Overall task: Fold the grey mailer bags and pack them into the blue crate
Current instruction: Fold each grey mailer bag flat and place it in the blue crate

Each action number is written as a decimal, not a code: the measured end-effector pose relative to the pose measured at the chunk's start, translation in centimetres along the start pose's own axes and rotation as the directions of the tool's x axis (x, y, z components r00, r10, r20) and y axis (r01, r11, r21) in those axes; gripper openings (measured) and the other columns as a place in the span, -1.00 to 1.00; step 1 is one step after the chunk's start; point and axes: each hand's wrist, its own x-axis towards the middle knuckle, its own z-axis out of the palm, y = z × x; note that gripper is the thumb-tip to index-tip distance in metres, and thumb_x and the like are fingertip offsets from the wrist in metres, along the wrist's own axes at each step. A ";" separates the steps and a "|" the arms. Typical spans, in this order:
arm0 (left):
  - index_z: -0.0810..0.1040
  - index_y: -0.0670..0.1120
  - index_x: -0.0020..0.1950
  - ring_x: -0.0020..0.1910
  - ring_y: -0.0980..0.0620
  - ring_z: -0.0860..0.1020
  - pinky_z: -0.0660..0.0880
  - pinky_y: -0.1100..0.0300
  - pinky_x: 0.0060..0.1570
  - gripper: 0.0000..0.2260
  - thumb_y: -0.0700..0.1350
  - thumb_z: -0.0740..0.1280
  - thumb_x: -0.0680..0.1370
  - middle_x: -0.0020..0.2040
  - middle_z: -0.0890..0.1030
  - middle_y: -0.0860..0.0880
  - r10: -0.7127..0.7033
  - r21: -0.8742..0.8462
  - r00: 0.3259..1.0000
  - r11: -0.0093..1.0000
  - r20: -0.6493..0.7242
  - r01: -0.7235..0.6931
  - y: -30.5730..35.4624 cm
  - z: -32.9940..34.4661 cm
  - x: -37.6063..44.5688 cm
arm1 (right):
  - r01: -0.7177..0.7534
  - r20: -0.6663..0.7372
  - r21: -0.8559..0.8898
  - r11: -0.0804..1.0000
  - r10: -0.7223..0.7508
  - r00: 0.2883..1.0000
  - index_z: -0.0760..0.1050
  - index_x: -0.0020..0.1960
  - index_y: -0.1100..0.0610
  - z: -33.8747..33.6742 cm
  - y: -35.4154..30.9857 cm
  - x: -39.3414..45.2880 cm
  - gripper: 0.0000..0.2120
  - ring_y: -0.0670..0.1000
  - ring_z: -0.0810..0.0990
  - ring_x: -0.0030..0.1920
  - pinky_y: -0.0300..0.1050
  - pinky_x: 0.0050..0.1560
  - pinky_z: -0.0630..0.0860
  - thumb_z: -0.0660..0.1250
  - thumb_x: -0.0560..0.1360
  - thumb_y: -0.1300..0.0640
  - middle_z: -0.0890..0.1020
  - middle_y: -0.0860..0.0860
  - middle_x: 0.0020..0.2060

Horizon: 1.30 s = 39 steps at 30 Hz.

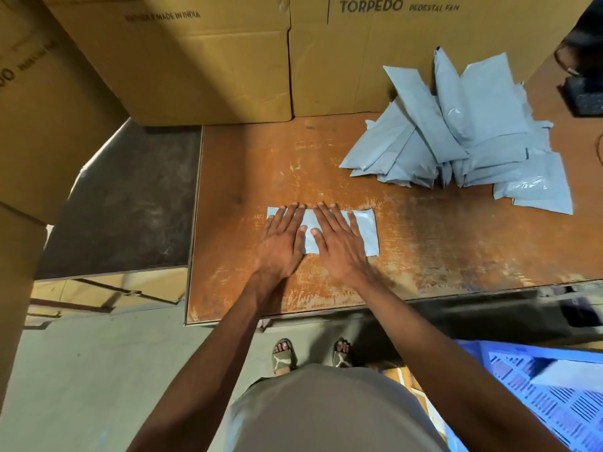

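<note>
Worn table (424, 243), cardboard boxes (195, 70), seemingly concrete floor (98, 370)

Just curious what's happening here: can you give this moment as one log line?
step: flattening | left hand: pressing mailer bag | right hand: pressing it | pile: waiting | blue crate: floor

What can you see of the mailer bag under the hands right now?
The mailer bag is a pale grey, smooth plastic-looking strip, lying flat on the worn brown table near its front edge, long side running left to right. It looks folded into a narrow band. The left hand and right hand press on it side by side with straight, spread fingers, covering its left and middle parts; the right end shows bare. It lies apart from the pile of bags.
</note>
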 end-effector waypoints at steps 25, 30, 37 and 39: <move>0.17 -0.07 0.67 0.65 0.00 0.14 0.06 -0.05 0.62 -0.51 0.02 -0.03 0.75 0.65 0.22 -0.01 0.031 0.090 0.998 0.996 -0.048 -0.026 3.9 2.1 1.6 | -0.111 -0.091 0.047 0.993 0.115 0.989 0.15 0.67 0.05 -0.7 4.1 -1.4 -0.48 0.00 0.02 0.67 0.11 0.65 0.03 -0.05 0.75 -0.06 0.19 -0.05 0.65; 0.15 -0.07 0.68 0.65 0.01 0.12 0.05 -0.06 0.62 -0.51 0.02 -0.03 0.75 0.66 0.20 0.00 0.029 0.084 0.999 0.996 -0.024 -0.027 3.9 2.0 1.9 | -0.110 -0.084 0.051 0.993 0.114 0.990 0.12 0.68 0.04 -0.8 4.0 -1.3 -0.49 -0.01 0.01 0.67 0.10 0.65 0.02 -0.04 0.76 -0.04 0.17 -0.06 0.66; 0.12 -0.05 0.69 0.66 0.02 0.09 0.00 -0.03 0.63 -0.49 0.05 -0.09 0.74 0.67 0.17 0.02 0.011 0.085 1.000 0.996 0.015 -0.013 4.2 1.4 1.7 | -0.132 -0.029 0.033 0.991 0.133 0.991 0.06 0.69 0.03 -1.3 3.6 -1.4 -0.47 -0.02 -0.03 0.67 0.09 0.66 -0.02 -0.12 0.75 -0.08 0.10 -0.09 0.67; 0.12 -0.04 0.69 0.65 0.02 0.10 0.01 -0.03 0.63 -0.49 0.06 -0.09 0.74 0.67 0.18 0.02 0.015 0.076 0.999 0.997 0.030 -0.017 4.2 1.3 1.6 | -0.129 -0.023 0.031 0.991 0.130 0.991 0.08 0.69 0.03 -1.4 3.6 -1.5 -0.46 -0.01 0.00 0.67 0.10 0.65 0.01 -0.13 0.74 -0.10 0.12 -0.08 0.66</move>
